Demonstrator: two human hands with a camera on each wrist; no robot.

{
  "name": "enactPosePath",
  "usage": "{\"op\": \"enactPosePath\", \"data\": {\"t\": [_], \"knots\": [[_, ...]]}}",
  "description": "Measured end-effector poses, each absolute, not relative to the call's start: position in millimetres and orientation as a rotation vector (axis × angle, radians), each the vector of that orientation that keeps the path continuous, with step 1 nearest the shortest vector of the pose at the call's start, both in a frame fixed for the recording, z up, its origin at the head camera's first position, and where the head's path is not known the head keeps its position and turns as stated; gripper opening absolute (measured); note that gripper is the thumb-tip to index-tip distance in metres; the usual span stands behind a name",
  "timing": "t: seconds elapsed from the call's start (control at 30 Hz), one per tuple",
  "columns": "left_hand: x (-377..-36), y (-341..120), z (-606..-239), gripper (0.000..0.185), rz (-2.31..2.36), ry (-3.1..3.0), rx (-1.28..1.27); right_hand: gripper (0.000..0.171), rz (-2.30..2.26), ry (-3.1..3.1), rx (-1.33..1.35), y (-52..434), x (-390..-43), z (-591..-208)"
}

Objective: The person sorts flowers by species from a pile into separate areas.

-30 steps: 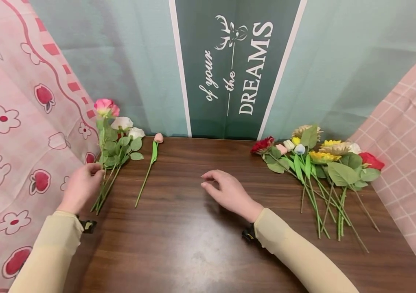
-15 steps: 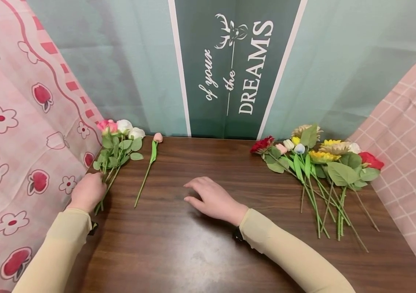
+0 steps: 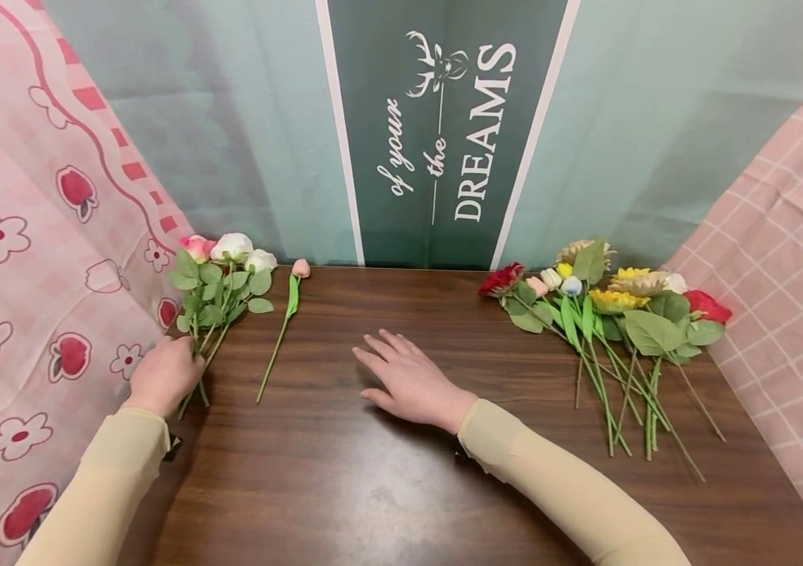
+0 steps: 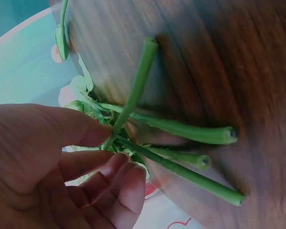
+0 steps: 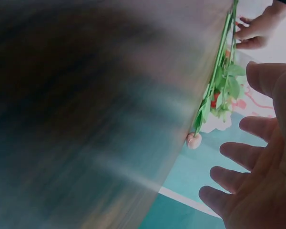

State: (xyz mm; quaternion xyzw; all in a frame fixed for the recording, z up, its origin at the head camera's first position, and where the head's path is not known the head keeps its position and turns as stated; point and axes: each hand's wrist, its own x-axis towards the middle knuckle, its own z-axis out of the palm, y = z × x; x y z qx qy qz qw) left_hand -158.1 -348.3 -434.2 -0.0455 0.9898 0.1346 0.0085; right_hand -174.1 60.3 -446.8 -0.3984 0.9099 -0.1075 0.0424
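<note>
My left hand pinches the bunch by its stems so they stay gathered, blooms pointing away. My right hand lies flat, fingers spread, on the desk, a lone tulip between both hands.

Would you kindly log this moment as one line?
left hand: holds rose bunch stems | right hand: open, on table | pink tulip: lying between

Mixed flower pile, dark banner
</note>
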Motion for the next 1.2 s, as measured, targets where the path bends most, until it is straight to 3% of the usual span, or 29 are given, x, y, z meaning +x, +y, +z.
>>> {"op": "enactPosePath", "data": {"t": [0.8, 1.2], "knots": [[-153.7, -342.3, -439.5, 0.025, 0.405, 3.093, -0.131, 0.069, -0.321, 2.772, -1.173, 71.3, -176.8, -449.6], [-156.4, -347.9, -444.5, 0.016, 0.466, 3.076, -0.15, 0.067, -0.337, 2.776, -1.162, 73.5, -174.9, -448.8]]}}
